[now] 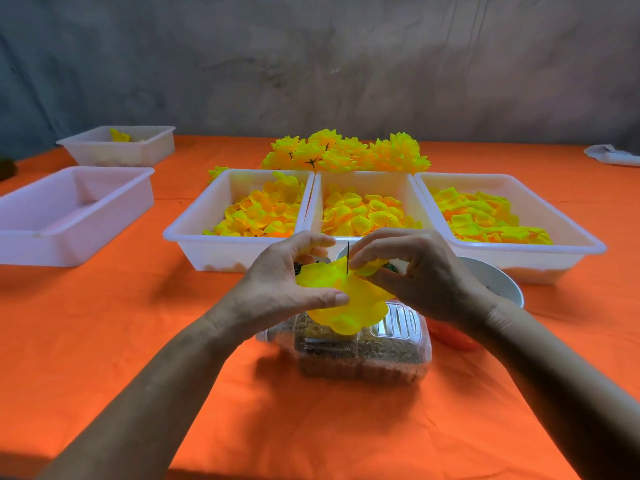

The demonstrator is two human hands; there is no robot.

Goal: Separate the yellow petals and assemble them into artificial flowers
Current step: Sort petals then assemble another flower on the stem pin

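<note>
In the middle of the frame, your left hand (pixel 287 282) held the soft yellow fabric petal layers (pixel 346 303) while your right hand (pixel 412 271) pinched one onto the thin dark wire stem (pixel 347 258), which could have torn it or let it slip off.

Bare orange cloth (pixel 104 323) lies open at the lower left and the lower right of the frame. In the centre, three white trays (pixel 239 252) stand side by side, touching, as one wall. Just below them a clear plastic box (pixel 363 355) and a white bowl (pixel 498 282) block the middle. Two more trays (pixel 72 216) fill the upper left; narrow cloth lanes run between.
</note>
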